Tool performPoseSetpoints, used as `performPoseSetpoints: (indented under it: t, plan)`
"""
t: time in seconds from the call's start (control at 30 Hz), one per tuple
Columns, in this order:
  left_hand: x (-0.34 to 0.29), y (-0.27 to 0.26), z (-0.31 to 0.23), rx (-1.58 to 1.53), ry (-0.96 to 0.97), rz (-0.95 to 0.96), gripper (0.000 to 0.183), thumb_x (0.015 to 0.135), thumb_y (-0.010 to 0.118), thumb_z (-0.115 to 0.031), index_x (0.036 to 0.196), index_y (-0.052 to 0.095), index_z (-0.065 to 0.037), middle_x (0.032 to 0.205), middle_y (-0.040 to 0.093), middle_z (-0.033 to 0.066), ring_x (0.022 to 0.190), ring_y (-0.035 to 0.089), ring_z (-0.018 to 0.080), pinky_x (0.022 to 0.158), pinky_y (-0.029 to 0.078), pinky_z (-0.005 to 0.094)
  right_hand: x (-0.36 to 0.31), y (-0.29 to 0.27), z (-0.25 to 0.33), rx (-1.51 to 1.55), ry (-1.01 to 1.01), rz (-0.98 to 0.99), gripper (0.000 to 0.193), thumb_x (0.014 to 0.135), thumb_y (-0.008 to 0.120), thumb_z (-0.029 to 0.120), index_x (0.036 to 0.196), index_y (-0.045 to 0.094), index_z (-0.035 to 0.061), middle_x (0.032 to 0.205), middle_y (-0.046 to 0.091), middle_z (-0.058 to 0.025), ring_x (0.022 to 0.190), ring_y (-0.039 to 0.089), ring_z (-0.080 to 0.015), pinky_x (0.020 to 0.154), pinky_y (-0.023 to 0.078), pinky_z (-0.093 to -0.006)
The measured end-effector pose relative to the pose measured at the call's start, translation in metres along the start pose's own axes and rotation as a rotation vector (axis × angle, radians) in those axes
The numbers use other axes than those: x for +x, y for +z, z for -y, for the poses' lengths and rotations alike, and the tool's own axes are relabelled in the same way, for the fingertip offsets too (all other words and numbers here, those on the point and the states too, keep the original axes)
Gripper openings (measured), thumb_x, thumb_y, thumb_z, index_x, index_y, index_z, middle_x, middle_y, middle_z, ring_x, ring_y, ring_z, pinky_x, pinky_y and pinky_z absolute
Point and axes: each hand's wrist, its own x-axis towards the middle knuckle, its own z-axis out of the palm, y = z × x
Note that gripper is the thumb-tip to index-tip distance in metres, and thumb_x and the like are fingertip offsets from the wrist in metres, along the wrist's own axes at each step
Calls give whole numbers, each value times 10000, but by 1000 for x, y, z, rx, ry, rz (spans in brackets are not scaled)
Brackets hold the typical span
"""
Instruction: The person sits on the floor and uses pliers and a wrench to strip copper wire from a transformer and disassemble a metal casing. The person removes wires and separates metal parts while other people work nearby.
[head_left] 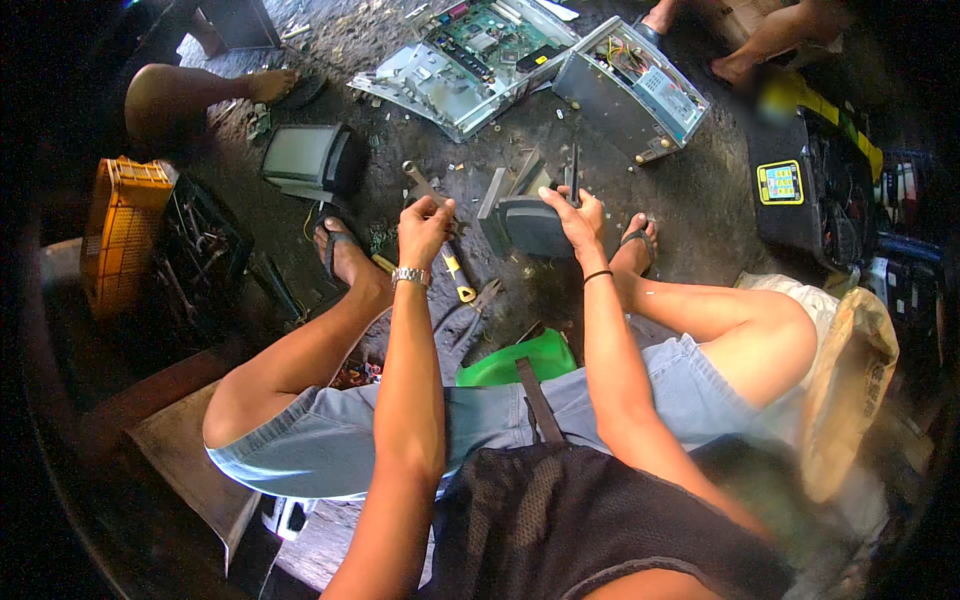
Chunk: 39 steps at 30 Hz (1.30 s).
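Observation:
My left hand (424, 234) is closed, its fingertips pinched together above the ground; anything between them is too small to make out. Beneath it lies a tool with a yellow-and-black handle (459, 280), beside pliers (486, 296) with spread jaws. A brownish strip with a rounded end (420, 180) shows just beyond the fingers. My right hand (577, 218) grips the edge of a black boxy part (535, 226), thumb on top. A dark upright bar (573, 172) rises by its fingers. Flat metal pieces (492, 192) stand against the part's far side.
Ahead lie an opened metal chassis with a green circuit board (490, 50) and a metal box with wires (640, 85). A grey-fronted casing (305, 160) and an orange crate (125, 225) stand left. A black case (815, 190) is right. Other people's feet (272, 86) show ahead.

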Motion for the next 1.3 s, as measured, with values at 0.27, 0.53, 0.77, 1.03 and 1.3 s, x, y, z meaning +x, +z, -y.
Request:
performPoseSetpoints:
  t: [0.27, 0.53, 0.77, 1.03, 1.3]
  plan:
    - [0, 59, 62, -136, -74, 46, 560, 948, 738, -318, 1358, 589, 33, 1089, 709, 91, 888, 644, 134, 759, 509, 298, -10, -35, -71, 356, 16, -181, 308, 756, 802, 288, 893, 710, 27, 885, 685, -57, 850, 630, -179, 835, 481, -315]
    - [-5, 92, 61, -177, -54, 247, 160, 1019, 627, -195, 1004, 640, -36, 889, 656, -3, 773, 543, 79, 658, 416, 268, -38, -17, -44, -849, -414, -799, 446, 791, 775, 252, 1142, 636, 14, 1173, 656, -212, 1077, 603, -344, 997, 453, -444]
    - [0, 64, 72, 213, -149, -76, 194, 895, 741, -222, 870, 718, -31, 742, 652, 20, 704, 617, 139, 644, 483, 327, -56, 73, 4, -1167, -179, -158, 859, 747, 775, 451, 1366, 482, -66, 1088, 700, -253, 1086, 650, -396, 968, 437, -515]
    - [9, 14, 34, -72, -61, 120, 103, 918, 684, -73, 1001, 699, -12, 829, 635, -7, 704, 575, 112, 657, 477, 291, -6, 15, 10, -541, 59, 46, 450, 676, 657, 182, 1084, 680, -7, 997, 730, -186, 929, 715, -324, 846, 555, -447]
    - [-21, 13, -31, 451, 102, 422, 303, 931, 679, -167, 1179, 732, -1, 735, 673, 110, 661, 629, 176, 650, 496, 361, -2, 18, -37, 2, 141, -253, 348, 645, 698, 222, 844, 611, -50, 797, 554, -126, 775, 569, -282, 804, 463, -404]
